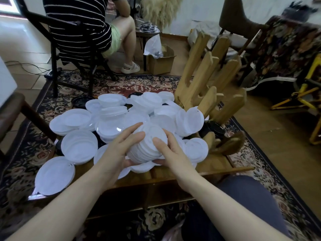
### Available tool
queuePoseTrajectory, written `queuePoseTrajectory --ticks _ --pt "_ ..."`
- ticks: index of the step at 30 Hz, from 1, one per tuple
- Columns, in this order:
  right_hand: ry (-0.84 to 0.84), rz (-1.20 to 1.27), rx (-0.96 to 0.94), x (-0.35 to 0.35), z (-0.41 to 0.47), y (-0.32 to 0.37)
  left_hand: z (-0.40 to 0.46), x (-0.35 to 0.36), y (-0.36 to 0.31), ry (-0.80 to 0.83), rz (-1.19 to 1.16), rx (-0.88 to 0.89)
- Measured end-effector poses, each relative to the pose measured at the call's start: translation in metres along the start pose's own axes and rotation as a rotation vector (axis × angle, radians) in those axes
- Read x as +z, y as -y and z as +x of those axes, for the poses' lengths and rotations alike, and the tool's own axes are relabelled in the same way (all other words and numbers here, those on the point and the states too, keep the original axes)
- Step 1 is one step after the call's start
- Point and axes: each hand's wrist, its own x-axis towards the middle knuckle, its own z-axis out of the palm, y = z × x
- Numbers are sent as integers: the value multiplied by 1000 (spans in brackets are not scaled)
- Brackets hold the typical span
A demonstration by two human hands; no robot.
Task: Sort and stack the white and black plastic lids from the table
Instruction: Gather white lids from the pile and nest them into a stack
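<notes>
White lids point(79, 146), black lids point(80, 101), floral rug point(121, 84), striped black shirt point(78, 26).

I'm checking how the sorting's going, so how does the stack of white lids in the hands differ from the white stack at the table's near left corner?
The held stack is off the table, gripped between the left hand and right hand; the corner stack rests on the table, untouched. The held stack tilts away, its layered edge showing; the corner stack overhangs the table's edge. Both are round white lids.

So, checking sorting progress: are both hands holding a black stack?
No, the left hand and right hand hold a white lid stack.
</notes>
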Motion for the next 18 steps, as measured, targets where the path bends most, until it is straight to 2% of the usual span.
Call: queuePoseTrajectory --ticks 7,11,12,14,16,18 --pt "24 -37 -128 1 -14 0 -18 11 8 8 -65 16" --pt "44 -80 -39 -2 -41 -19 -41 11 33 -29 -81 -47" --pt "-24 -84 -31 -7 -46 -24 -47 12 42 -47 -97 -58" --pt "-288 -96 -26 -21 -51 -31 -58 14 57 -96 -138 -84" --pt "-578 -1 16 -42 -50 -33 -65 17 68 -114 -168 -122" --pt "-750 107 92 -61 -43 -32 -69 22 77 -113 -197 -150"
